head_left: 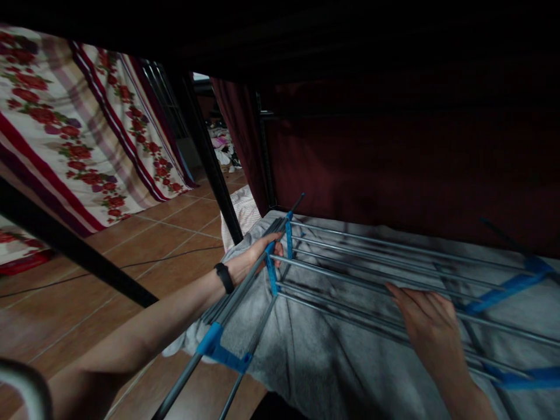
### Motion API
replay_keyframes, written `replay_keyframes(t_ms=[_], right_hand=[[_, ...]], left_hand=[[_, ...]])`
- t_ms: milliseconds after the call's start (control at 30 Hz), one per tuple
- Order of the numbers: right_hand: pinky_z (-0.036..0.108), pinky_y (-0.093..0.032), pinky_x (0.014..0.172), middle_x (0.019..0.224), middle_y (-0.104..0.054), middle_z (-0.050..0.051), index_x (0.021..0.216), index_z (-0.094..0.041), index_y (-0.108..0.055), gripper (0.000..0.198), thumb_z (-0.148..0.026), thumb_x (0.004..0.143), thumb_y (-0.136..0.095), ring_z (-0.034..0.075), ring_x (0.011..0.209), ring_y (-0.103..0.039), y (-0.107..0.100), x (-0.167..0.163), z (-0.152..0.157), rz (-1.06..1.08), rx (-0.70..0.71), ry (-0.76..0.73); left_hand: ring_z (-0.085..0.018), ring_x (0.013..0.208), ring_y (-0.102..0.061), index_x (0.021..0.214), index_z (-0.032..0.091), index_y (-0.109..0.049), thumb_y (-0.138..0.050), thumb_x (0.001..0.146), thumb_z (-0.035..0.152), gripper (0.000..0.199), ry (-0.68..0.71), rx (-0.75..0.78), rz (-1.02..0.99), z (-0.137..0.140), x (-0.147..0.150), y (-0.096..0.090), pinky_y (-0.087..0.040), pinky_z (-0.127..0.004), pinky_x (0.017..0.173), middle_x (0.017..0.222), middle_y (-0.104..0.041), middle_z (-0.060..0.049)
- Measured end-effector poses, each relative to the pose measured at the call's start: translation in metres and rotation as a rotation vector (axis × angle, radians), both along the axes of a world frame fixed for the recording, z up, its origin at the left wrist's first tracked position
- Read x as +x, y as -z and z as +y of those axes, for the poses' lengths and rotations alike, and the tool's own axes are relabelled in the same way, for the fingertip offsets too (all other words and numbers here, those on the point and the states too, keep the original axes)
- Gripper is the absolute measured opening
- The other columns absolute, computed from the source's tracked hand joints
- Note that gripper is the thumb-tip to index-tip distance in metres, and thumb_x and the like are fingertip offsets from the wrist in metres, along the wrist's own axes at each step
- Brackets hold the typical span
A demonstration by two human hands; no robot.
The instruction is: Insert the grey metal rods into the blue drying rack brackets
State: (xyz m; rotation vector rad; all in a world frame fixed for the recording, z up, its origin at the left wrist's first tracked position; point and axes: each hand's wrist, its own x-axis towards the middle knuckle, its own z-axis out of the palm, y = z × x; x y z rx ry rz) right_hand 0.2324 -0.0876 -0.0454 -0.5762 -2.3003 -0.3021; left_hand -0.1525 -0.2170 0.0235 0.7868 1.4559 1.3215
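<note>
Floral curtain (87, 134), far left, above tiled floor (131, 242). Left hand (257, 249): fingers curled round drying rack (328, 271) beside blue bracket (272, 277). Rack: on grey blanket (324, 350), extending right from left hand. Right hand (431, 324): fingers together against rack; cannot tell whether gripping.

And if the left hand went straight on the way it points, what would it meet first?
Most likely the blue bracket of the metal rack that shows just past the left hand; how much gap lies between is hard to judge from this one view.
</note>
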Motion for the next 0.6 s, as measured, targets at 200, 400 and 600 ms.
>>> replay_keyframes(t_ms=[200,400,600], right_hand=[[0.041,-0.04,0.095,0.098,-0.071,0.006,0.131,-0.021,-0.061,0.032,-0.022,0.1,-0.054,0.022,0.091,-0.062,-0.0009,-0.0002,0.001,-0.02,0.024,0.01],[0.041,-0.039,0.097,0.097,-0.071,0.005,0.13,-0.021,-0.062,0.031,-0.02,0.1,-0.052,0.022,0.09,-0.063,-0.0008,-0.0002,0.0013,-0.043,0.018,0.018],[0.041,-0.039,0.097,0.099,-0.072,0.005,0.129,-0.021,-0.062,0.031,-0.02,0.101,-0.05,0.022,0.091,-0.063,-0.0015,-0.0036,-0.0012,-0.039,-0.006,0.029]], left_hand=[[-0.014,0.048,-0.05,0.059,0.018,-0.061,-0.05,0.092,0.054,0.051,-0.047,-0.098,-0.071,0.0013,0.0011,-0.0011,-0.039,-0.029,0.053,0.053,-0.058,-0.003],[-0.014,0.044,-0.048,0.055,0.018,-0.06,-0.047,0.093,0.058,0.057,-0.022,-0.144,-0.061,0.0033,0.0019,-0.0022,-0.038,-0.029,0.049,0.048,-0.056,-0.005],[-0.014,0.041,-0.049,0.056,0.018,-0.06,-0.051,0.091,0.055,0.053,-0.027,-0.121,-0.073,0.0036,0.0001,-0.001,-0.04,-0.027,0.047,0.046,-0.055,-0.004]])
